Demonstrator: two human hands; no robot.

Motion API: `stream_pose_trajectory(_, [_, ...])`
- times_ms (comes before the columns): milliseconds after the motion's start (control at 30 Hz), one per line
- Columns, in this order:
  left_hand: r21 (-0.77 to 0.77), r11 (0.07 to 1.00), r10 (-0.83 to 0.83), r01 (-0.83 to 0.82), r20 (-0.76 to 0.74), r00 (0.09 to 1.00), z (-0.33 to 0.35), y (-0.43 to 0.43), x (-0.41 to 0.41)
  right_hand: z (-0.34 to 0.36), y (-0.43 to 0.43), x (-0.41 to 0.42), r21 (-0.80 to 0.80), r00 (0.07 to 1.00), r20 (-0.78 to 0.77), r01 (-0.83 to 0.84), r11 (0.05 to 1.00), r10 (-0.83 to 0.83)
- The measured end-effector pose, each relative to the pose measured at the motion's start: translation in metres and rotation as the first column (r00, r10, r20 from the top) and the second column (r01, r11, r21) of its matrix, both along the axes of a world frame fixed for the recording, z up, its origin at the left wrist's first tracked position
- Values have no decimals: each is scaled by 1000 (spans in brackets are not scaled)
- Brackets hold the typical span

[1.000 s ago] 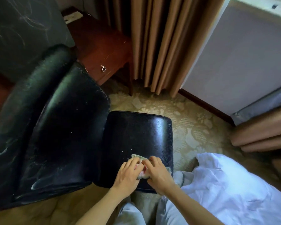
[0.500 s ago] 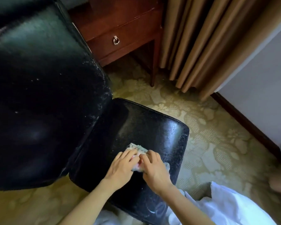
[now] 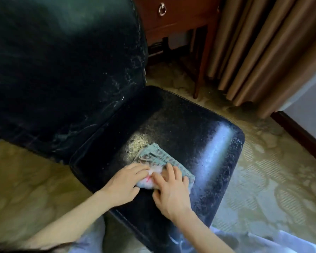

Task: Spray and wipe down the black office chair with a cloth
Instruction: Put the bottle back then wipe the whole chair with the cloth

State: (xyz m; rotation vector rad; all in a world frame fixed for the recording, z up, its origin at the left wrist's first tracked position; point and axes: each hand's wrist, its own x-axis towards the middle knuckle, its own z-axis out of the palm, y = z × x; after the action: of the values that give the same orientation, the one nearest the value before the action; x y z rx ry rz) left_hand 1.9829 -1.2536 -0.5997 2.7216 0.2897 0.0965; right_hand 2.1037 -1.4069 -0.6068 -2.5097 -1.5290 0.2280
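Two bare hands press one folded cloth [image 3: 159, 158] flat on the seat [image 3: 199, 128] of the black office chair, near its front edge. At the left the backrest [image 3: 62, 70] rises and closes that side; bare seat lies open beyond the cloth towards it. The left hand [image 3: 125, 183] rests with fingers straight and together on the cloth's near left corner. The right hand [image 3: 171, 192] lies just beside it, fingers slightly spread, flat on the cloth's right part. Right of them the seat runs free to its rounded edge, then patterned carpet [image 3: 274, 179]. One wooden desk [image 3: 179, 21] with one ring pull [image 3: 162, 9] stands behind, curtains [image 3: 254, 52] to its right. Compared with half a second ago, more cloth shows past the fingertips and the seat fills more of the view
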Motion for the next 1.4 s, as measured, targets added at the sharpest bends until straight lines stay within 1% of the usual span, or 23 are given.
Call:
stream_pose_trajectory(67, [48, 999, 15, -15, -7, 1000, 0, -13, -10, 1, -10, -5, 1, 1000, 17, -12, 1000, 12])
stream_pose_trajectory(133, [68, 997, 43, -41, -19, 999, -2, -29, -19, 4, -22, -12, -26, 999, -33, -28, 999, 27])
stream_pose_trajectory(200, [60, 997, 52, -50, -35, 998, -2, -45, -27, 5, -37, -21, -43, 997, -81, -24, 999, 21])
stream_pose_trajectory(400, [3, 993, 114, -114, -36, 993, 4, -90, -40, 8, -72, -29, -15, 992, -126, -10, 1000, 8])
stream_pose_trajectory(567, [18, 990, 142, -143, 34, 989, -2, -98, -29, 5, -72, -15, 2, 997, -82, -1, 1000, 1])
stream_pose_trajectory(667, [14, 986, 167, -168, 59, 984, -9, -106, -20, -4, -76, -4, 34, 1000, -21, 2, 999, -1])
stream_pose_trajectory(767, [14, 982, 186, -186, 7, 982, -2, -117, -6, -6, -79, 11, 63, 1000, -15, -12, 998, 13])
stream_pose_trajectory(867, [28, 985, 174, -172, -107, 979, 11, -121, 12, -5, -79, 28, 65, 1000, -10, -7, 998, 8])
stream_pose_trajectory(900, [27, 985, 174, -171, -119, 978, 14, -124, 17, -5, -79, 34, 71, 1000, -5, -2, 997, 3])
stream_pose_trajectory(1033, [12, 981, 196, -196, -60, 979, 16, -133, 32, 0, -81, 55, 112, 999, -19, -31, 993, 33])
stream_pose_trajectory(1133, [46, 974, 220, -221, 36, 975, 19, -130, 35, 3, -79, 56, 220, 993, -105, -36, 975, 60])
stream_pose_trajectory(1233, [116, 959, 248, -259, 102, 963, 29, -109, 14, 7, -63, 32, 341, 984, -163, -19, 940, 79])
stream_pose_trajectory(1300, [162, 947, 260, -277, 120, 958, 35, -91, -16, 9, -44, 5, 368, 970, -190, -73, 927, 152])
stream_pose_trajectory(1333, [182, 939, 277, -293, 107, 955, 35, -82, -34, 10, -33, -10, 370, 959, -201, -112, 922, 198])
stream_pose_trajectory(1400, [231, 909, 350, -347, 29, 936, 27, -69, -72, 10, -12, -39, 352, 934, -217, -196, 915, 284])
